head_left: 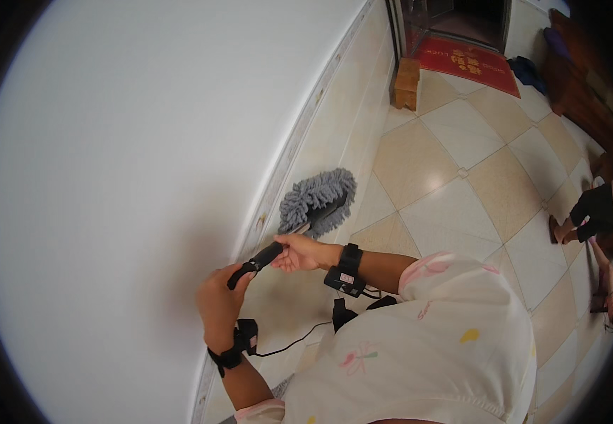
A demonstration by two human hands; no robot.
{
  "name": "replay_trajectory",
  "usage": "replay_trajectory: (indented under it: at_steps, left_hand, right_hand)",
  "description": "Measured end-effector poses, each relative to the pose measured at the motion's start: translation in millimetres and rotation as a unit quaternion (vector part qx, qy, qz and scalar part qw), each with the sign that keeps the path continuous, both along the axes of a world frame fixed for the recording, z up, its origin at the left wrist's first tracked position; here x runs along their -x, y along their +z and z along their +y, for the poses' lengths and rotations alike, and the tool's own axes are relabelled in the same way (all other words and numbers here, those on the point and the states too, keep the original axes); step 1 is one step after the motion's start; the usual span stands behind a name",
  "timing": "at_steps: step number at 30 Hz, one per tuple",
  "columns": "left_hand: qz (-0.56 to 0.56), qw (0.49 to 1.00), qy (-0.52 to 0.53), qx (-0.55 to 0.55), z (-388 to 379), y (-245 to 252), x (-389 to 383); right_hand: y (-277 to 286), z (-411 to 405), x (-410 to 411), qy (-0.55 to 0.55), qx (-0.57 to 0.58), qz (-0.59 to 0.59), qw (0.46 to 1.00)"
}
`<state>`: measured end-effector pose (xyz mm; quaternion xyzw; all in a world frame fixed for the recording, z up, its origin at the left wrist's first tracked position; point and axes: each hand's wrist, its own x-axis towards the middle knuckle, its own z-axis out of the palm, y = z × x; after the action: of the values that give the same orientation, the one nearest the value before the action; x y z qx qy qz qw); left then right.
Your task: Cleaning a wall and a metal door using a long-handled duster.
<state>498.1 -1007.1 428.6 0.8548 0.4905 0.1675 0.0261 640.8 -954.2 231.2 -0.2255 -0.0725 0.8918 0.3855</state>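
Note:
A duster with a grey chenille head (pixel 320 196) is in front of me, beside the tiled lower wall. Its black handle (pixel 265 258) points down and to the left from the head. My left hand (pixel 219 297) is closed around the rear end of that handle. Further forward, my right hand (pixel 301 252) holds the duster where the handle meets the short metal rod, thumb on top and fingers curled loosely below. Each wrist wears a black strapped device, and a thin cable (pixel 296 344) runs from the left one.
A white wall (pixel 126 132) with a patterned border strip rises at the left. Beyond lie checkered floor tiles (pixel 455 212), a small wooden stool (pixel 407 82) and a red doormat (pixel 468 63) at a doorway. Wooden furniture (pixel 576 74) and another person's legs (pixel 587 212) are at the right.

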Motion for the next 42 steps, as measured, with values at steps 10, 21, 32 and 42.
replay_trajectory:
  at_steps: [10, 21, 32, 42]
  left_hand:
    - [0.037, 0.997, -0.022, -0.060, 2, 13, -7]
    - [0.020, 0.995, -0.046, -0.081, -5, -13, 5]
    - [0.048, 0.997, -0.059, -0.006, -7, -12, 11]
    - [0.093, 0.989, -0.113, 0.022, 23, 18, -38]
  right_hand:
    - [23, 8, -26, 0.114, -0.019, -0.029, 0.993]
    - [6, -3, -6, 0.024, 0.026, -0.028, 0.999]
    - [4, -8, 27, -0.151, 0.084, -0.043, 0.984]
    - [55, 34, -24, -0.294, 0.139, -0.046, 0.944]
